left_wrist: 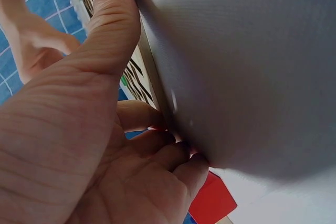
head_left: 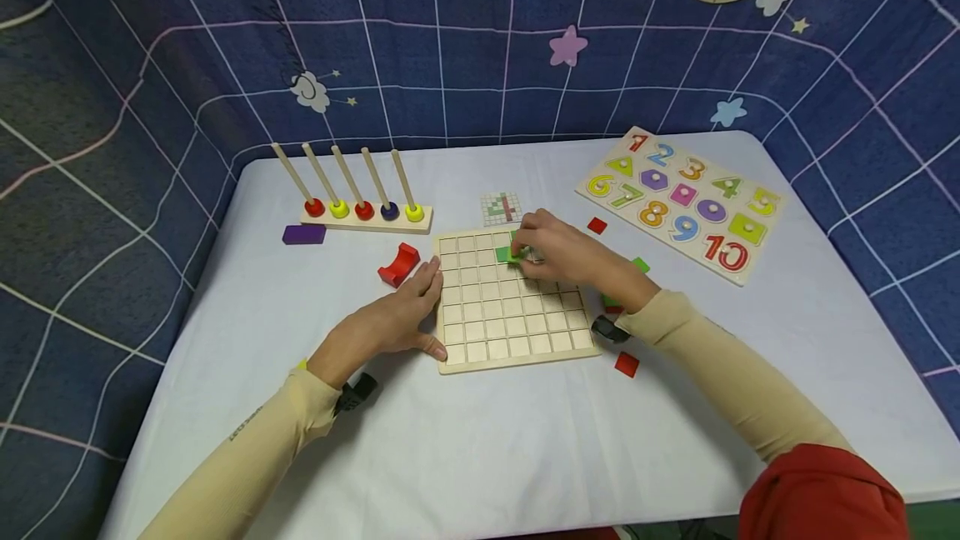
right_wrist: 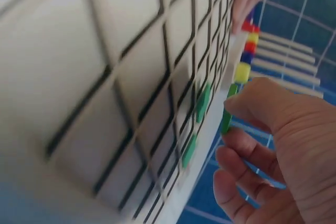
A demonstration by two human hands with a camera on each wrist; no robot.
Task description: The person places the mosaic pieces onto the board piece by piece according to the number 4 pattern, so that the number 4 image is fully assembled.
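A wooden grid board (head_left: pixel 495 307) lies on the white table. My left hand (head_left: pixel 401 311) rests against its left edge, thumb near the bottom corner and fingers along the side. In the left wrist view, the thumb (left_wrist: pixel 113 30) touches the board's edge. My right hand (head_left: pixel 558 248) is over the board's upper right part. Between thumb and index finger it pinches a green square tile (right_wrist: pixel 229 109), held just off the surface. Green tiles (right_wrist: pixel 203 103) sit in the grid nearby; the right hand partly hides them in the head view.
Behind the board lies a small pattern card (head_left: pixel 501 208). Further left are a peg stand (head_left: pixel 367 221), a purple block (head_left: pixel 303 234) and a red arch block (head_left: pixel 399 265). Loose red tiles (head_left: pixel 627 364) and a green tile (head_left: pixel 640 264) lie right, before a number puzzle (head_left: pixel 682 198).
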